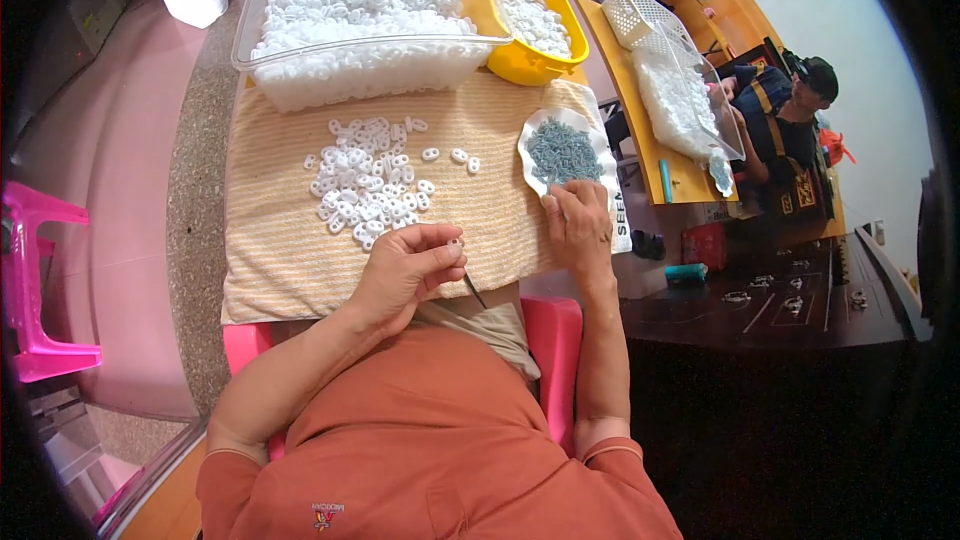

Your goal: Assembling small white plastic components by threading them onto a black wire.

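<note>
My left hand (415,265) is closed in a pinch at the near edge of the towel. A small pale bit shows at its fingertips, and a thin dark stick (474,290) pokes out below them. My right hand (580,225) rests at the near rim of a white wavy-edged dish (532,162). Its bent fingers touch the small grey-blue pieces (565,150) heaped there; what they pinch, if anything, is hidden. Left of the dish lies a loose pile of small white two-holed plastic pieces (370,180), with several strays beside it.
A large clear bin (370,60) full of white pieces stands at the towel's (270,270) far edge. Beside it is a yellow basin (530,68). Another person (785,110) sits at a table on the right. Pink stools (45,280) stand around.
</note>
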The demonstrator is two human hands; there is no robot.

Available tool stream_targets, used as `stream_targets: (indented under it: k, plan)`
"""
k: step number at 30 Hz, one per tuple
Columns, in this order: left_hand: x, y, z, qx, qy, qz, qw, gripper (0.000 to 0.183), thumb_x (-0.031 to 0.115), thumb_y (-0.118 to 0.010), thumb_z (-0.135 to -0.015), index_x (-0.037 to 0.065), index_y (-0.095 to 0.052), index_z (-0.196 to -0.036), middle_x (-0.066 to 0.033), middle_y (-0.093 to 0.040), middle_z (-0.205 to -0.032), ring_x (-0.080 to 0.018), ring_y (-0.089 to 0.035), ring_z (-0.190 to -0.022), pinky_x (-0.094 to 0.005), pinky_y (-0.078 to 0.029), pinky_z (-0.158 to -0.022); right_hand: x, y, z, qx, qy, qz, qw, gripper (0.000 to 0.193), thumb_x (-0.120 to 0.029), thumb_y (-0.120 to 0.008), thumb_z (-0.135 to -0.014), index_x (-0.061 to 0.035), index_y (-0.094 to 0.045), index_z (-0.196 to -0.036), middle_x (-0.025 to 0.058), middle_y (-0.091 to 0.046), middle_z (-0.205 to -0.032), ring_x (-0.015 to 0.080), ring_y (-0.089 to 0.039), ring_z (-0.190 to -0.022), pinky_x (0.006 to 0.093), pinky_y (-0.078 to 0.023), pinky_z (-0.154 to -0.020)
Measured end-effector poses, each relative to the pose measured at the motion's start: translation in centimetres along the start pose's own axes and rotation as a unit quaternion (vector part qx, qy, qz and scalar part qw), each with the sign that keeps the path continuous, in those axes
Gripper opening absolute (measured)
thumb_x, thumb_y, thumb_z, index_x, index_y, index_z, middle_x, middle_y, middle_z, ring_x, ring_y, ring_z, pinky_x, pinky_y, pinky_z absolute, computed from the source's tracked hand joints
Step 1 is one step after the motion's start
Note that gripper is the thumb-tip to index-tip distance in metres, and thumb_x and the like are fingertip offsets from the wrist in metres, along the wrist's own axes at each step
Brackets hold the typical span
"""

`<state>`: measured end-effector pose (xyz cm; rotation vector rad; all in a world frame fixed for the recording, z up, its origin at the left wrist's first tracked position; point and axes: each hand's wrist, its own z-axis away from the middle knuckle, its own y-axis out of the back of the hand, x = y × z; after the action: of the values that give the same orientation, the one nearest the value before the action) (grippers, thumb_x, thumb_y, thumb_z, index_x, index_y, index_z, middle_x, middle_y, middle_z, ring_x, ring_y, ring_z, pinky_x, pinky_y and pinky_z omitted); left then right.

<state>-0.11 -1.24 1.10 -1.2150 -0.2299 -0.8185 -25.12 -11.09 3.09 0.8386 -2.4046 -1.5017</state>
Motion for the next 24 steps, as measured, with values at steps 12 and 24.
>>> stream_targets:
  k: [12,24]
  plan:
    - [-0.1,-0.2,0.1,0.008,0.006,-0.006,1.0,0.017,0.007,-0.067,-0.087,0.004,-0.064,-0.104,-0.0032,-0.066,-0.088,-0.0113,-0.065,-0.076,-0.0236,-0.057,-0.07,-1.2,-0.8,1.6,0.061,-0.017,0.002,0.998,0.015,-0.008,-0.069,-0.079,0.0,-0.067,-0.092,0.0123,-0.059,-0.089,0.0313,-0.055,-0.088,0.0402,-0.046,-0.074]
    - [0.0,-0.2,0.2,0.011,0.004,-0.015,1.0,0.017,0.008,-0.068,-0.087,0.004,-0.064,-0.103,-0.0025,-0.066,-0.087,-0.0108,-0.065,-0.076,-0.0237,-0.056,-0.069,-1.8,-0.9,1.6,0.097,-0.023,-0.023,0.995,0.01,-0.004,-0.068,-0.08,0.001,-0.067,-0.088,0.0129,-0.06,-0.086,0.0308,-0.056,-0.084,0.0388,-0.046,-0.072]
